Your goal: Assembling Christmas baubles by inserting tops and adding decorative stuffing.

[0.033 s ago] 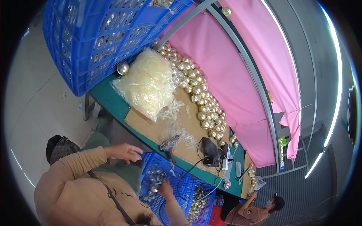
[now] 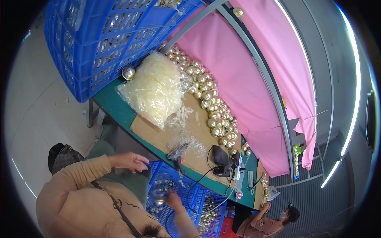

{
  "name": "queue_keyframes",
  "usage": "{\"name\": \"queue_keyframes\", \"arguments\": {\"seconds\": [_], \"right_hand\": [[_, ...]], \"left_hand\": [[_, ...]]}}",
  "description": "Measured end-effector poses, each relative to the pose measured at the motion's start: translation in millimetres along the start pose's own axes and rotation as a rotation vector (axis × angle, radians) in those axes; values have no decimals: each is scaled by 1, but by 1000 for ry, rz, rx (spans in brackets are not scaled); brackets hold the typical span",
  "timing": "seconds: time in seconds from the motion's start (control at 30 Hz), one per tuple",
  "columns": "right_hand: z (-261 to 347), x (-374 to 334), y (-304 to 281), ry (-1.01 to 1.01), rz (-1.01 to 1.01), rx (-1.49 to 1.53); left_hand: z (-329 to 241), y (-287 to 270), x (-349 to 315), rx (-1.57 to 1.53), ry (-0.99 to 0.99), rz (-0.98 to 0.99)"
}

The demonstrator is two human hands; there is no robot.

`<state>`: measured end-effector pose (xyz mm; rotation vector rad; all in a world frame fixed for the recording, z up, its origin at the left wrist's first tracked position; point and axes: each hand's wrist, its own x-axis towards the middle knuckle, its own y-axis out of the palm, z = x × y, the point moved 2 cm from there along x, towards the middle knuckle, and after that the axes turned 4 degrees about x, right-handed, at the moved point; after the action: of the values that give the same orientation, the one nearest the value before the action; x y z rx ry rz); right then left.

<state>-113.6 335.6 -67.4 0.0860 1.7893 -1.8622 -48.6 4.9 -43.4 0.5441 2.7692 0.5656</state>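
My left hand [image 2: 129,162] is held up beside the blue crate, over my lap. Its fingers are half curled and pressed together; whatever lies between them, if anything, is too small to make out. Down inside the blue crate [image 2: 156,167] is my right hand [image 2: 174,201], its fingers smeared and partly hidden. Right by those fingertips sits a shiny pale-gold ball [image 2: 159,202]. Silver balls [image 2: 155,209], some blurred, lie around it in the crate. A black-handled tool [image 2: 178,152], perhaps a glue gun, rests at the green table's edge [image 2: 191,173] above the crate.
On the table are a large clear bag of pale glue sticks or pellets [image 2: 152,91], cardboard [image 2: 194,115] and a long heap of gold balls [image 2: 214,105]. A black device [image 2: 222,170] has cables. A tall blue crate [image 2: 85,51] stands far left. A co-worker [image 2: 264,224] sits at the right.
My right hand has shifted slightly down in the crate, and the pale-gold ball by its fingers has moved a little left and down. My left hand has drifted slightly left.
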Motion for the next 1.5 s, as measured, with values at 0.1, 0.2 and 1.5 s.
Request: {"name": "queue_keyframes", "arguments": {"seconds": [0.1,0.2,1.5], "right_hand": [[56,1,-72,-532,141,179],[100,25,-171,-541,-98,377],[162,59,-161,-592,378,1816]], "left_hand": [[0,-5,0,50,-20,-9],[-5,-7,0,101,-26,-21],[-119,31,34,720,769,-475]]}}
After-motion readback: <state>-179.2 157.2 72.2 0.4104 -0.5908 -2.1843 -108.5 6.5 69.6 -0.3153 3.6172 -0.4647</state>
